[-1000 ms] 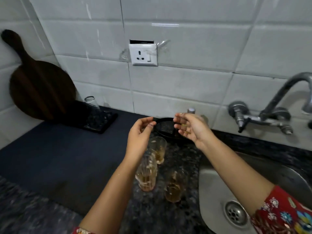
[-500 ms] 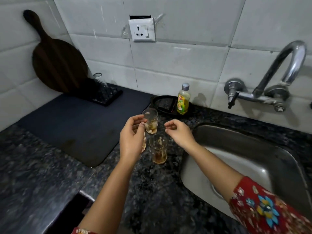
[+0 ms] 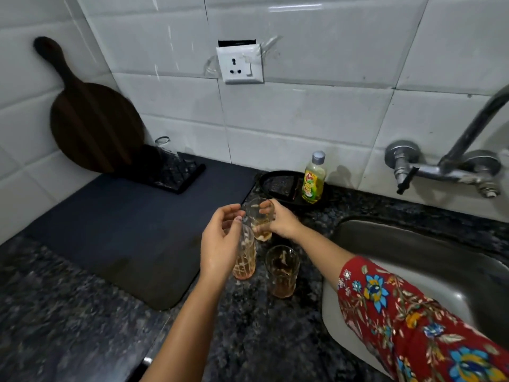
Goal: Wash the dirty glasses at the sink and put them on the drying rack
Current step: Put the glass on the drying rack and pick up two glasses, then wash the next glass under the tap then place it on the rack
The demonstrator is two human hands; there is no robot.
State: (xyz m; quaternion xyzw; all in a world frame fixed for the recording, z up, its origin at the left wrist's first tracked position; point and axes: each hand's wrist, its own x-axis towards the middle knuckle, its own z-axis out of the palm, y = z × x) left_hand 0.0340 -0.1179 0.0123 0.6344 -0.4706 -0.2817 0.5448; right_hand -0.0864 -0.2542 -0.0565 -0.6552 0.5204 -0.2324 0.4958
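Observation:
Three dirty glasses with brownish residue stand on the dark granite counter left of the sink (image 3: 407,252). My right hand (image 3: 281,220) grips the far glass (image 3: 257,216) around its side. My left hand (image 3: 220,244) hovers with relaxed fingers in front of the ribbed glass (image 3: 245,257), partly hiding it; I cannot see it holding anything. The third glass (image 3: 282,271) stands free nearer the sink. The black drying rack (image 3: 176,172) sits at the back left with one clear glass (image 3: 165,146) upside down on it.
A dark mat (image 3: 132,230) covers the counter left of the glasses. A yellow dish-soap bottle (image 3: 314,179) stands in a black tray (image 3: 281,186) by the wall. The tap (image 3: 451,161) juts from the tiles at right. A round wooden board (image 3: 91,119) leans against the wall.
My right hand has moved forward and closed around the far glass. My left hand stayed near the ribbed glass. The view shifted slightly.

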